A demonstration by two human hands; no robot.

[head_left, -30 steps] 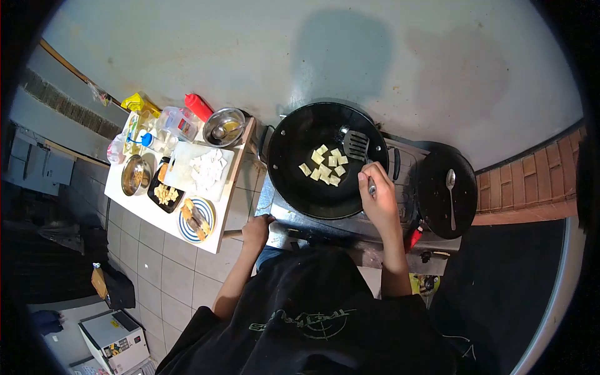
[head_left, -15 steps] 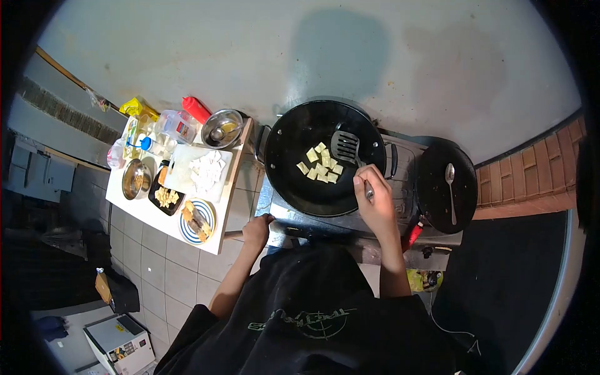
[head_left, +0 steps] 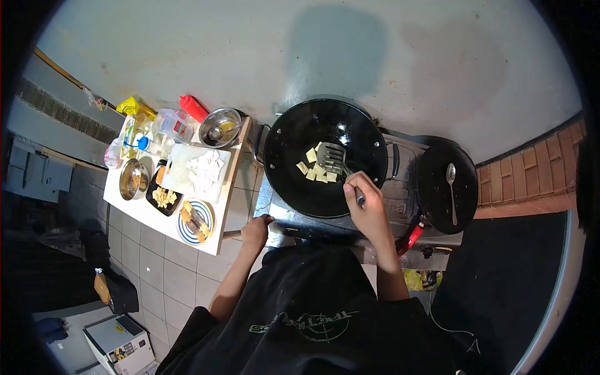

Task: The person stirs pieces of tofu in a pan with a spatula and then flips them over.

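My right hand (head_left: 367, 209) is wrapped round the handle of a slotted turner (head_left: 331, 157). The turner's metal head lies over part of a cluster of pale square pieces (head_left: 311, 169) in a large black wok (head_left: 300, 197), hiding some of them. The wok sits on the stove, its two side handles standing out left and right. My left hand (head_left: 255, 231) is closed by the stove's front left corner (head_left: 275, 222); whatever its fingers may grip is hidden.
Left stands a white table with a cutting board (head_left: 178, 175) of white pieces, steel bowls (head_left: 220, 128), a black tray (head_left: 159, 203), a blue-striped plate (head_left: 203, 236) and a red squeeze bottle (head_left: 194, 108). Right of the wok, a spoon (head_left: 451, 194) rests on a black pan (head_left: 431, 181).
My right hand has moved left with the turner, whose head has come from beside the pale pieces to over some of them. My left hand stays in place.
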